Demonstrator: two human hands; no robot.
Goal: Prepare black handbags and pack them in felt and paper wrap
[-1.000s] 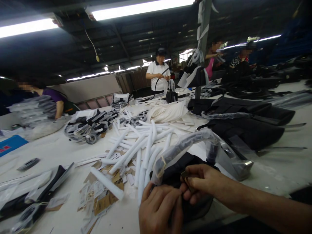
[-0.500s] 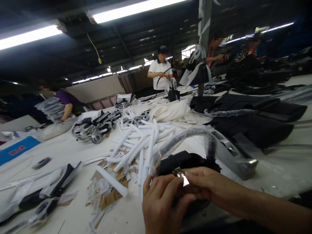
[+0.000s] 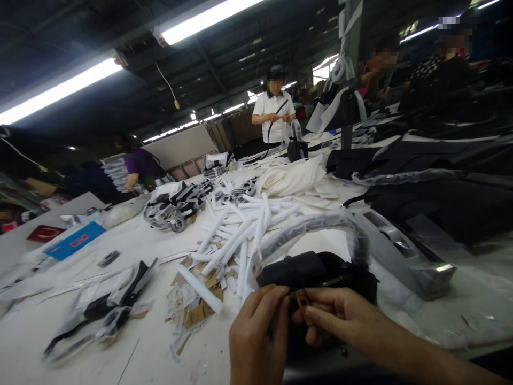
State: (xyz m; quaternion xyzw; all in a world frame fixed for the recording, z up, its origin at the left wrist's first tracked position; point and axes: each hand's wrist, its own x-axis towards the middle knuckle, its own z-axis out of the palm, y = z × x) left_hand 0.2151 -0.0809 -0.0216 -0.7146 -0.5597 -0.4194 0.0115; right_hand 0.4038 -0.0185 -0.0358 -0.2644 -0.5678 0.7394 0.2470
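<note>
A black handbag (image 3: pixel 336 270) lies in front of me, its arched handle (image 3: pixel 312 222) wrapped in clear plastic. My right hand (image 3: pixel 344 315) pinches a small gold-coloured metal clasp (image 3: pixel 303 306) between thumb and fingers, over the near side of the bag. Just left of the clasp, my left hand (image 3: pixel 258 323) is closed against the bag, thumb and fingertips together. Whatever those fingertips grip is hidden.
White foam tubes (image 3: pixel 232 240) and paper tags (image 3: pixel 196 313) lie left of the bag. A grey tape dispenser (image 3: pixel 404 256) stands to its right, near black pieces (image 3: pixel 433 208). Wrapped straps (image 3: pixel 104 305) lie further left. A co-worker (image 3: pixel 274 109) stands across the table.
The clasp has tilted and now looks dark orange instead of bright. My left fingers have drawn back from it and closed towards the thumb. The camera view has turned left.
</note>
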